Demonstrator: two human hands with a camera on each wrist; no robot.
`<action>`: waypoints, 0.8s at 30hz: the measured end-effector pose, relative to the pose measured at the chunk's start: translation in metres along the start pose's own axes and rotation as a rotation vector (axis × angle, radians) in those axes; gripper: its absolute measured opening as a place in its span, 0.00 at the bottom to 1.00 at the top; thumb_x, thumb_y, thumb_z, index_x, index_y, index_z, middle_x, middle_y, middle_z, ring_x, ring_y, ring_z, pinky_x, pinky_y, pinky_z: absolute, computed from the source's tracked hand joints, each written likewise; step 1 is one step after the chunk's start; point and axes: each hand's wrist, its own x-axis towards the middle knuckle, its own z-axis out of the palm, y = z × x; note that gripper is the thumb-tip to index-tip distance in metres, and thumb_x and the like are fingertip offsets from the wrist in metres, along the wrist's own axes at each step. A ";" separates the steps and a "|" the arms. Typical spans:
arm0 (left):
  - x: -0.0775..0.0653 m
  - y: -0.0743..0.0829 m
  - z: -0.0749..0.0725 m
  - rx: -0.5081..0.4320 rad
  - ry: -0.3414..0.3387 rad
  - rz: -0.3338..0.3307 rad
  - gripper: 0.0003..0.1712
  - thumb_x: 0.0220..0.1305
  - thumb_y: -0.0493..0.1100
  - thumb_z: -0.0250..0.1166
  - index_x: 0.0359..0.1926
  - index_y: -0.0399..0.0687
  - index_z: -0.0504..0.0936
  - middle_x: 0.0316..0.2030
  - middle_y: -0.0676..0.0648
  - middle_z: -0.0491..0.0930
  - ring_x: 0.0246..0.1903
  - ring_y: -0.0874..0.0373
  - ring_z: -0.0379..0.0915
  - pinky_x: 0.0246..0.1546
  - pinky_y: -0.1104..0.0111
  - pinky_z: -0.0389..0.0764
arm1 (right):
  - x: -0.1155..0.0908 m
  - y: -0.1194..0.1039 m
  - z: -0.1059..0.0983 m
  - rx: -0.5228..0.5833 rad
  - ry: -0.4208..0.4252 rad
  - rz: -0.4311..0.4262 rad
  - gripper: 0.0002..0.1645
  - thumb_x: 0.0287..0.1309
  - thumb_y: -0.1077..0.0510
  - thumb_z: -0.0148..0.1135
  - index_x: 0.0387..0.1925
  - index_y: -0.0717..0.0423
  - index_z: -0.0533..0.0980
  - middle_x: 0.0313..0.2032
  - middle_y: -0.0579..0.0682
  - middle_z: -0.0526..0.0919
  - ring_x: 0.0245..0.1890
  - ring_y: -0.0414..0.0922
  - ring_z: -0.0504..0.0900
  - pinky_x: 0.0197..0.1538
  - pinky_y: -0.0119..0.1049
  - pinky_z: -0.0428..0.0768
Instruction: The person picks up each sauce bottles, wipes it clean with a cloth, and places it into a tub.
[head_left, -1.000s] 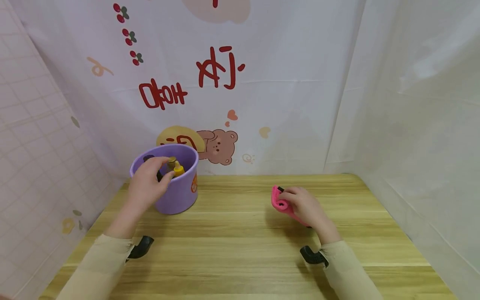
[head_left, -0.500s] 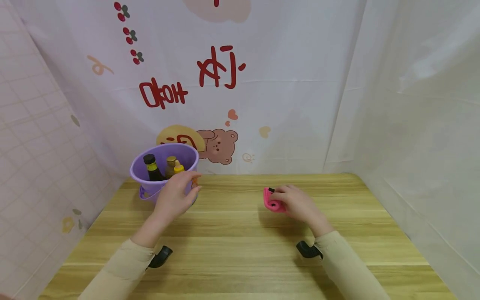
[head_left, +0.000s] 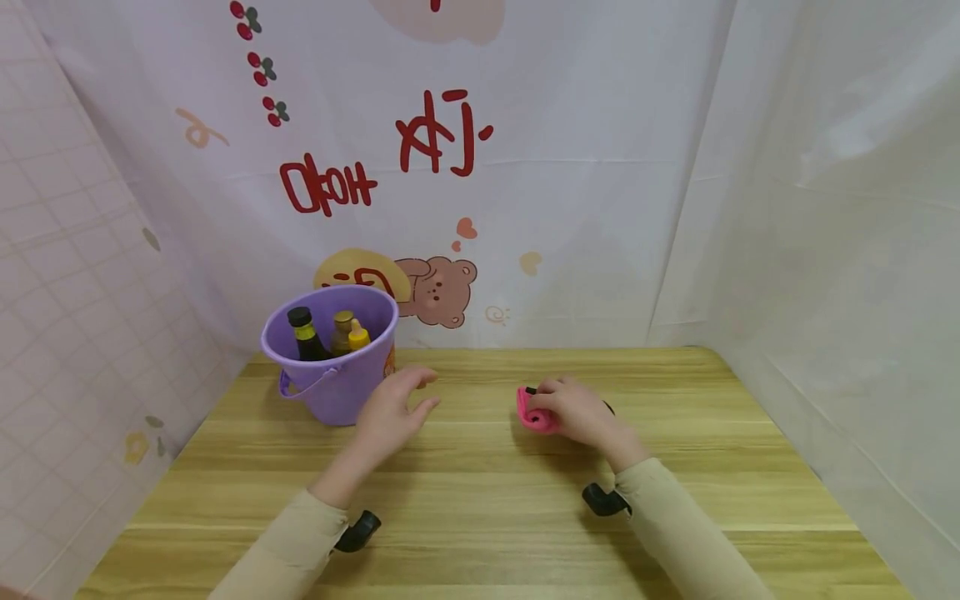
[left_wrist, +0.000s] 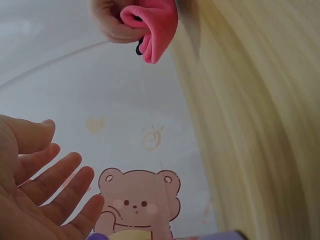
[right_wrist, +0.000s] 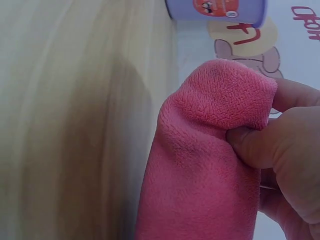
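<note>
My right hand [head_left: 581, 412] pinches a folded pink plush cloth [head_left: 536, 420] above the right half of the table. In the right wrist view the thumb presses into the fold of the cloth [right_wrist: 200, 150], and its lower part hangs toward the bottom of the frame. Small black bits show at its edge in the head view. To the left, my left hand [head_left: 390, 417] hovers in front of the bucket with fingers spread and nothing in them. The left wrist view shows the relaxed fingers of the left hand [left_wrist: 45, 190] apart from the cloth.
A purple bucket [head_left: 348, 392] with its handle down stands at the back left. Inside are a dark bottle [head_left: 306, 335] with a black cap, a gold-capped jar [head_left: 342, 329] and a yellow squeeze bottle [head_left: 358, 336]. A printed curtain [head_left: 585, 208] hangs behind the wooden table [head_left: 480, 517].
My left hand has moved away from the bucket's mouth, rightward and toward me, holding nothing. My right hand has shifted a little left with the pink cloth.
</note>
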 end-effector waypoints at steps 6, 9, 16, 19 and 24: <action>-0.006 -0.002 0.014 0.001 -0.023 -0.023 0.18 0.57 0.36 0.73 0.49 0.41 0.83 0.46 0.45 0.84 0.46 0.49 0.79 0.48 0.55 0.79 | -0.001 -0.004 0.011 0.029 -0.103 0.059 0.20 0.50 0.69 0.69 0.39 0.41 0.84 0.37 0.44 0.78 0.37 0.46 0.75 0.43 0.41 0.78; -0.009 -0.003 0.019 -0.007 -0.034 -0.027 0.18 0.57 0.37 0.73 0.50 0.41 0.83 0.46 0.45 0.84 0.45 0.49 0.79 0.47 0.55 0.79 | -0.003 -0.006 0.011 0.041 -0.131 0.072 0.20 0.54 0.69 0.67 0.41 0.41 0.85 0.40 0.44 0.80 0.42 0.48 0.76 0.48 0.45 0.78; -0.013 -0.006 0.029 -0.017 -0.056 -0.030 0.18 0.56 0.36 0.74 0.49 0.41 0.83 0.46 0.45 0.84 0.46 0.49 0.78 0.48 0.56 0.79 | -0.008 -0.009 -0.002 0.112 -0.168 0.097 0.16 0.56 0.60 0.71 0.47 0.43 0.85 0.48 0.45 0.82 0.55 0.54 0.75 0.62 0.54 0.70; -0.014 -0.006 0.030 -0.019 -0.060 -0.029 0.18 0.56 0.36 0.74 0.48 0.41 0.83 0.45 0.45 0.84 0.45 0.49 0.78 0.47 0.56 0.79 | -0.010 -0.009 -0.009 0.144 -0.116 0.067 0.16 0.55 0.59 0.73 0.46 0.45 0.84 0.48 0.45 0.82 0.55 0.53 0.75 0.62 0.56 0.67; -0.013 -0.003 0.031 0.022 -0.078 -0.029 0.17 0.57 0.37 0.74 0.48 0.41 0.83 0.45 0.44 0.84 0.45 0.48 0.79 0.48 0.55 0.79 | -0.009 -0.010 -0.018 0.174 0.033 0.024 0.13 0.57 0.61 0.71 0.45 0.50 0.84 0.44 0.47 0.83 0.48 0.49 0.80 0.56 0.52 0.74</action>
